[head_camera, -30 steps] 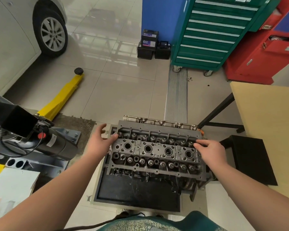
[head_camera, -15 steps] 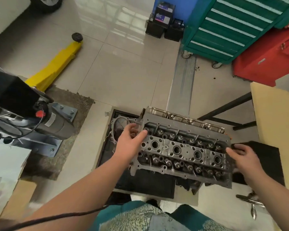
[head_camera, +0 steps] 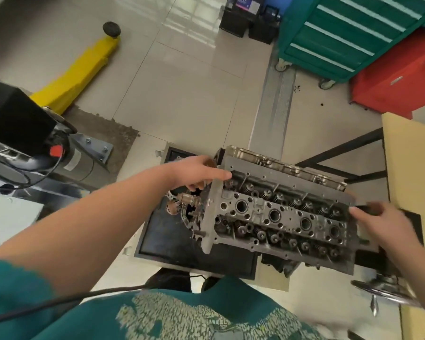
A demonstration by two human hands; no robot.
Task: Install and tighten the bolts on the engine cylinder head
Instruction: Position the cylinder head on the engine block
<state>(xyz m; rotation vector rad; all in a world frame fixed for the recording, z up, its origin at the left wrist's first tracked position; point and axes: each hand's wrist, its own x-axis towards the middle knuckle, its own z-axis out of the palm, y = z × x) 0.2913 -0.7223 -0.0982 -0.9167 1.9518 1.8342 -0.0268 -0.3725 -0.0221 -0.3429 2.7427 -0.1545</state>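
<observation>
The grey cylinder head (head_camera: pixel 277 217) lies across the middle of the head view, valve springs and spark plug wells facing up, tilted down to the right over the engine block. My left hand (head_camera: pixel 196 175) grips its far left corner, index finger stretched along the top edge. My right hand (head_camera: pixel 380 224), blurred, holds the head's right end. I see no bolts in the holes and none in either hand. Timing parts (head_camera: pixel 187 204) show below the head's left end.
A black floor tray (head_camera: pixel 182 251) lies under the engine. A wooden table (head_camera: pixel 412 168) stands right, chrome tools (head_camera: pixel 388 293) below it. A black hydraulic unit (head_camera: pixel 22 133) and yellow lift arm (head_camera: pixel 81 69) are left. Green (head_camera: pixel 349 33) and red (head_camera: pixel 402 77) tool cabinets stand behind.
The view has swung left and down. The cylinder head now sits further right and tilted. Both hands stayed at its two ends, and the left hand slid to the far corner.
</observation>
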